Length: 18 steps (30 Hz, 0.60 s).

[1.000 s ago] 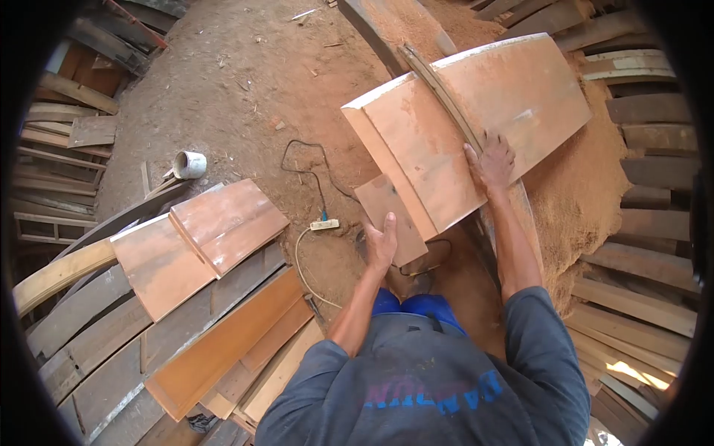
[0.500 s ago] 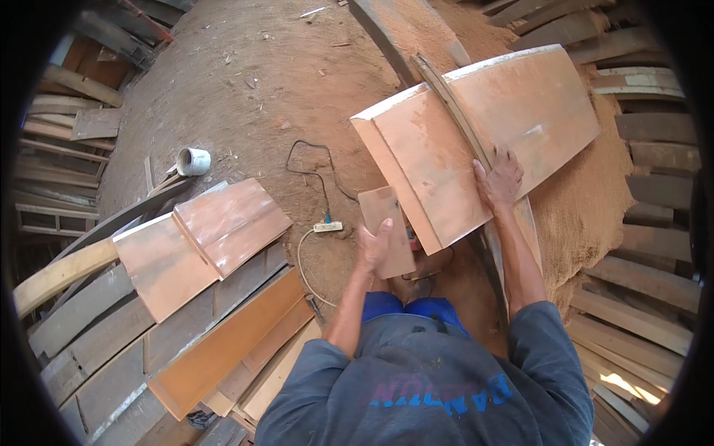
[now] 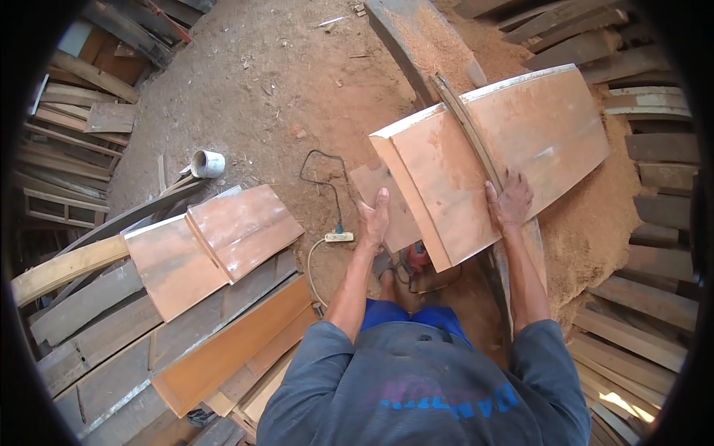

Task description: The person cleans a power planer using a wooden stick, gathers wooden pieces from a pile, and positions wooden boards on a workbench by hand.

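Note:
My left hand (image 3: 374, 221) is closed on the edge of a thin flat wooden board (image 3: 404, 224), thumb on its upper face. The board's right part is hidden beneath the edge of a large wooden panel (image 3: 554, 130). This panel has a white-edged far side and lies slanted across a thick beam (image 3: 439, 44), with sawdust on its face. A narrow wooden strip (image 3: 468, 126) runs across it. My right hand (image 3: 512, 201) rests at the strip's near end, thumb on one side and fingers on the other, gripping it.
A similar panel (image 3: 249, 230) lies on stacked planks (image 3: 111, 327) at left, near a white pot (image 3: 208, 163). A power strip (image 3: 339, 237) with cords and a red power tool (image 3: 417, 257) are on the ground. Sawdust (image 3: 587, 215) is heaped at right beside more planks (image 3: 639, 305).
My left hand has moved the thin board forward, away from my body, and its right part has gone under the large panel. My right hand stays at the strip. The view has shifted slightly.

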Each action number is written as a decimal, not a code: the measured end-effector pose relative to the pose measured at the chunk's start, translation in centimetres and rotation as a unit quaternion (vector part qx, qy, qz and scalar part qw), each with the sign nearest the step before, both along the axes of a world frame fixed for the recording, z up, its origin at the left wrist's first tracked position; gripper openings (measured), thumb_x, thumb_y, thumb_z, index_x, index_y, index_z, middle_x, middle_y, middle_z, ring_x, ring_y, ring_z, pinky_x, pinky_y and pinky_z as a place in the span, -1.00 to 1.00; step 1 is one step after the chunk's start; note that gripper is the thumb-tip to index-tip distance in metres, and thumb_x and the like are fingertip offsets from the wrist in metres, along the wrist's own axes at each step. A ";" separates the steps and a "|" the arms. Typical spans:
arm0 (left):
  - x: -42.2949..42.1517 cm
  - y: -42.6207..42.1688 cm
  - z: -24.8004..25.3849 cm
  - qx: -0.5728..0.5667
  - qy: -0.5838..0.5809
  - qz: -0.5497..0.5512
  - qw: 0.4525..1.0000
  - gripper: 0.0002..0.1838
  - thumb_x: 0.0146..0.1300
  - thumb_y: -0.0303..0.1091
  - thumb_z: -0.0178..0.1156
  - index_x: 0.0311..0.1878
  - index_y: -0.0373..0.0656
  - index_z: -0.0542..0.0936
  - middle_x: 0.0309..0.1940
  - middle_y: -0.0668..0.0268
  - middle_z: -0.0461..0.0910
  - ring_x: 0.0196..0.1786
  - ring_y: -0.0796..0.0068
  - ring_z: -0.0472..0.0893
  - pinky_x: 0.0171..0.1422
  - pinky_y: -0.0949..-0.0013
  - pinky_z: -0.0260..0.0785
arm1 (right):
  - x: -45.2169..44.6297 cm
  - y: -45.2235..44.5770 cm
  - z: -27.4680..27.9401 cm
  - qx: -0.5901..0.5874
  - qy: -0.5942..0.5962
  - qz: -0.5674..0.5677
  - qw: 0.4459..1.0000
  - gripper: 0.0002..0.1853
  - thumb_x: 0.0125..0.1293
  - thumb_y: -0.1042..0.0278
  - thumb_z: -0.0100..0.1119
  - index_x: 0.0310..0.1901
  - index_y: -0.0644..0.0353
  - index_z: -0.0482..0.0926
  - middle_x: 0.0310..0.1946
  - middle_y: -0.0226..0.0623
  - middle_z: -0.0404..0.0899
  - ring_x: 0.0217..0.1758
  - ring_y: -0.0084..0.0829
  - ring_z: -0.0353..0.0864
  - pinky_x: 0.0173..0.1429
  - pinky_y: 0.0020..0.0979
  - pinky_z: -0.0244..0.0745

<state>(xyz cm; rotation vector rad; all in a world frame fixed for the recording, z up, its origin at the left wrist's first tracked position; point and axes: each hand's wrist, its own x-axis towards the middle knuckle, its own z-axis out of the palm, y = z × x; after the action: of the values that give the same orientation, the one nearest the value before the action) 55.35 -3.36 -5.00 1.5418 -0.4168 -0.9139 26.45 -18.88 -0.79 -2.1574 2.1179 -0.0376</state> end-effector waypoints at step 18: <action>-6.7 5.2 -0.1 0.090 -0.042 -0.001 0.995 -0.31 0.45 -0.03 0.36 0.34 -0.45 0.46 0.19 -0.05 0.67 0.18 0.08 0.68 0.32 0.12 0.49 | 0.2 0.6 0.4 -0.018 -0.011 -0.002 1.000 -0.17 0.37 -0.33 0.26 0.53 -0.03 0.37 0.54 0.06 0.25 0.58 0.18 0.19 0.62 0.12 0.15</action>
<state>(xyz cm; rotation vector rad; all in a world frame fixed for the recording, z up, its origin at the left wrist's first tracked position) 48.68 1.87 -5.05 1.7503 -0.4040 -0.9097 26.69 -18.29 -0.40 -2.1621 2.1256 -0.1004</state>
